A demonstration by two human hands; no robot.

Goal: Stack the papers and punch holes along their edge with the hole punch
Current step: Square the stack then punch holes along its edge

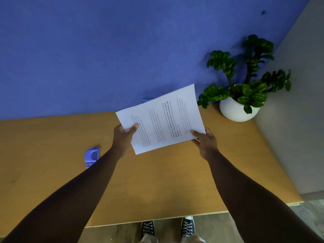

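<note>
Both hands raised over the middle of the wooden table (pixel 157 181), holding the papers (pixel 163 120) between them, clear of the tabletop. Left hand (pixel 123 137) grips the sheets' left short edge, thumb lying on the printed face, fingers hidden underneath. Right hand (pixel 206 142) pinches the near right corner, thumb on top, fingers under. Sheets are tilted, far right corner highest, printed text running sideways to the viewer; how many sheets are in the stack cannot be told. The hole punch (pixel 91 156), purple-blue, sits on the table left of the left forearm, well apart from the papers, toward the table's left half and nearer its far edge than its near one; neither hand touches it. A potted plant (pixel 245 88) in a round white pot (pixel 236 111) stands at the table's far right corner. A blue wall (pixel 105 50) runs along the table's far edge. Two dark lace-up shoes (pixel 187 225) show on the floor below the table's near edge.
</note>
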